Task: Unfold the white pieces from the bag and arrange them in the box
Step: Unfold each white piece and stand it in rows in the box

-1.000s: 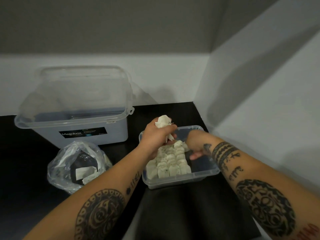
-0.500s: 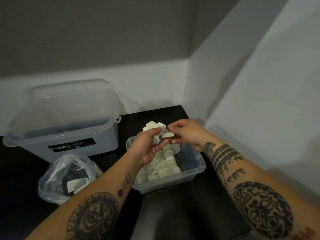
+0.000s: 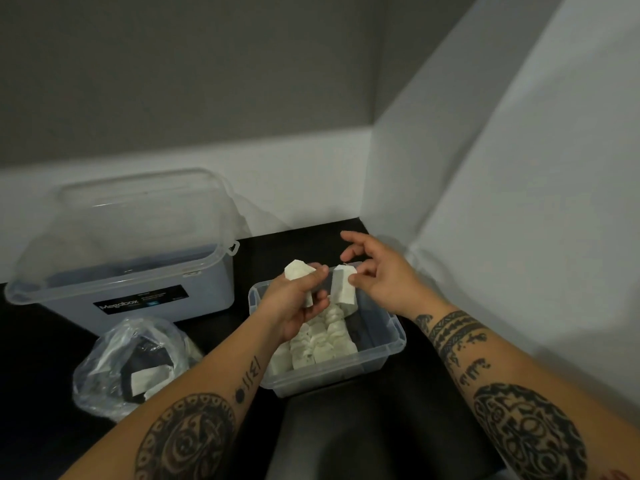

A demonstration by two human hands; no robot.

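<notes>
Over the box (image 3: 388, 351), left hand (image 3: 298, 303) half hides a white piece (image 3: 298, 270).

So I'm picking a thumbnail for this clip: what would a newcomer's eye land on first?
Probably the two hands at centre, the left hand and right hand, each holding a white piece above the small clear box, which is half filled with rows of them. Next, the big lidded tub at back left and the crinkled plastic bag in front of it.

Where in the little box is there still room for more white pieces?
The small box has bare floor on its right, between the rows of white pieces and its right wall. The left and middle are packed. The far end is hidden behind the hands.
</notes>
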